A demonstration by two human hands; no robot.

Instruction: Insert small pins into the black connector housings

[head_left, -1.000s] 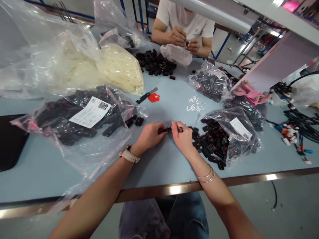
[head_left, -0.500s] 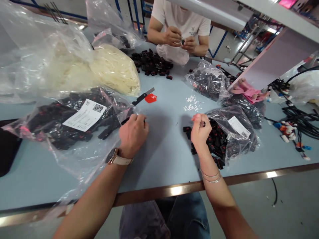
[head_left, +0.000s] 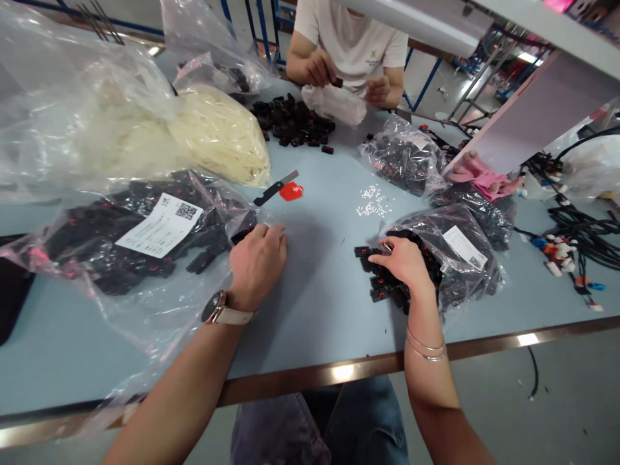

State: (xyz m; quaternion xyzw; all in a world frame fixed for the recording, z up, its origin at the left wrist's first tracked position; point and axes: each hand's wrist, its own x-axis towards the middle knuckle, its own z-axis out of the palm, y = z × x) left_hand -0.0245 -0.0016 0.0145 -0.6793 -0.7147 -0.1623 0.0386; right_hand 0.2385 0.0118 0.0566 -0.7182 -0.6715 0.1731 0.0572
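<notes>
My left hand (head_left: 258,266), wearing a watch, rests on the table at the open end of a clear bag (head_left: 159,336) of black parts. Its fingers are curled under, and whatever they hold is hidden. A black part (head_left: 242,234) shows beside its knuckles. My right hand (head_left: 405,259) reaches over a pile of black plastic connectors (head_left: 380,294) with orange-red bits, thumb and fingers apart and touching the pile. The pile spills from a labelled clear bag (head_left: 472,278). Small white pieces (head_left: 372,208) lie scattered beyond my right hand.
A black-handled blade (head_left: 276,187) and a red piece (head_left: 291,191) lie mid-table. Big bags of cream-coloured parts (head_left: 217,135) stand left. Across the table a person (head_left: 351,48) handles a small dark part by a connector heap (head_left: 293,121). Pink gloves (head_left: 484,175) and cables (head_left: 581,226) lie right.
My right hand has turned from an upright, closed pose and spread its fingers over the connector pile. My left hand has hardly moved. The person opposite has moved their hands apart.
</notes>
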